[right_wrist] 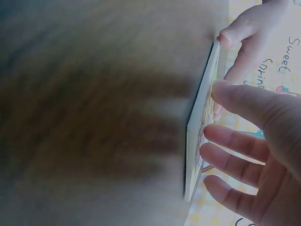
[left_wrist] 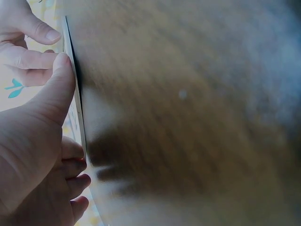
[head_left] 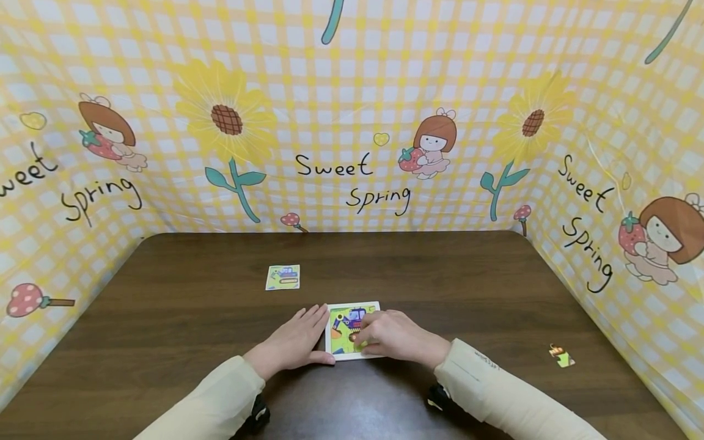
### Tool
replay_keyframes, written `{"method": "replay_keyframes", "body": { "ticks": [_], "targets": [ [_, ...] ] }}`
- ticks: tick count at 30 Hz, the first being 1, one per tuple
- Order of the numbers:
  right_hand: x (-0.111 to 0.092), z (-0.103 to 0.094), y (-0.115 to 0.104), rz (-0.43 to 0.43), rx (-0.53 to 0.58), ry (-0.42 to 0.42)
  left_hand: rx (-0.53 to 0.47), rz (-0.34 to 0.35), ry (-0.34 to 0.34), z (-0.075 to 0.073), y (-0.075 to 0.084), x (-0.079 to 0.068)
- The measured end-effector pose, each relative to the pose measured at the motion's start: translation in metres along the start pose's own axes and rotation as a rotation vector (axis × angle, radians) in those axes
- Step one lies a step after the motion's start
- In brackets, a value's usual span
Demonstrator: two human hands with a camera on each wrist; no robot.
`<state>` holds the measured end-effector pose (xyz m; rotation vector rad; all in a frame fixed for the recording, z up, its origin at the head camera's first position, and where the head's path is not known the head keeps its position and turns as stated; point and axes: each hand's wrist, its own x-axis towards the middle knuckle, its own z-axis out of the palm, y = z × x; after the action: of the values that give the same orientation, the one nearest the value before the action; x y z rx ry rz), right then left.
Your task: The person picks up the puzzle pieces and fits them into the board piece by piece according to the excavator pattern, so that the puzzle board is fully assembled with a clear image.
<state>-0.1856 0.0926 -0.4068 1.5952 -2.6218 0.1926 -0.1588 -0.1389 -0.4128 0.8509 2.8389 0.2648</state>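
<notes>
A small jigsaw puzzle (head_left: 342, 342) in a white frame lies flat on the table, showing a blue and purple digger on green. My left hand (head_left: 294, 342) rests along the frame's left side, fingers extended, its thumb at the near left corner. Over the right part of the picture is my right hand (head_left: 404, 336), fingertips touching the surface and hiding that area. In the right wrist view, this hand's fingers (right_wrist: 230, 162) are spread and only slightly bent, with no separate piece visible between them.
Behind the puzzle lies a square card (head_left: 283, 277) with a similar digger picture. A loose orange and green puzzle piece (head_left: 561, 355) sits far to the right on the brown table (head_left: 192, 269). Yellow checked cloth (head_left: 352, 122) surrounds the table's back and sides.
</notes>
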Motion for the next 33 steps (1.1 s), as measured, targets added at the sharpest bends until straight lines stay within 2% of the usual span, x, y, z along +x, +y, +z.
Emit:
{"method": "replay_keyframes", "body": {
  "ticks": [7,12,17,23,28,33],
  "targets": [
    [-0.006,-0.002,0.003,0.011,0.032,-0.014,0.005,0.001,-0.006,0.0,0.001,0.0],
    [-0.031,-0.009,0.019,0.106,0.136,0.026,0.01,0.005,-0.005,0.002,0.002,0.0],
    [-0.079,-0.019,0.048,0.254,0.207,0.079,0.002,-0.012,-0.006,0.001,0.002,-0.001],
    [-0.147,-0.036,0.078,0.426,0.243,0.084,0.02,-0.004,0.005,0.0,0.001,-0.001],
    [-0.194,-0.05,0.095,0.568,0.273,0.028,0.021,0.003,0.005,0.0,0.0,0.0],
    [-0.231,-0.056,0.105,0.691,0.359,-0.062,0.009,-0.004,0.0,0.001,0.0,0.0]
  ]
}}
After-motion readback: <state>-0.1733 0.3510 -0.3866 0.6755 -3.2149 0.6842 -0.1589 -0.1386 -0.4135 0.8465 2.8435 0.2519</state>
